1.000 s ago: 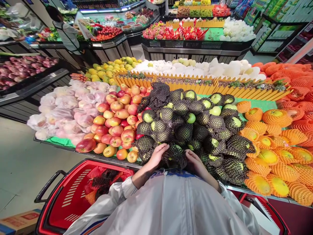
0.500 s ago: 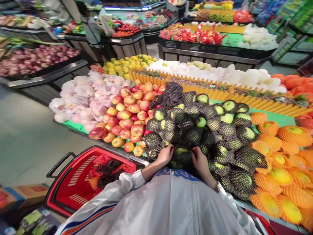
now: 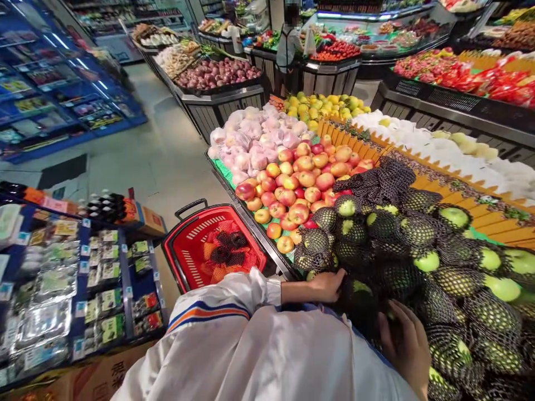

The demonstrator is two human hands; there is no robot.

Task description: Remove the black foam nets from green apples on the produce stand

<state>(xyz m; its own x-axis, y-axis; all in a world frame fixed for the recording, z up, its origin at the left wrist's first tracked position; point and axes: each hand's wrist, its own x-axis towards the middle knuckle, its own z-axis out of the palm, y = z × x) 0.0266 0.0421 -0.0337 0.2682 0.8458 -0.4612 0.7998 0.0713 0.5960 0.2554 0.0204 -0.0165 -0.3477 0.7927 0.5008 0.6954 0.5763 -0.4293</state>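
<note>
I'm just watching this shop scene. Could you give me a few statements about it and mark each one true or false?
1. Both hands are on a green fruit in black netting. True: the left hand and right hand hold the netted fruit at the edge of the display.
2. The red basket is empty. False: the red basket has orange and black net sleeves in it.
3. The bare apples lie left of the netted green fruit. True: the apples sit beside that pile.
4. The left sleeve is plain black. False: the left sleeve is white with blue and orange stripes.
</note>
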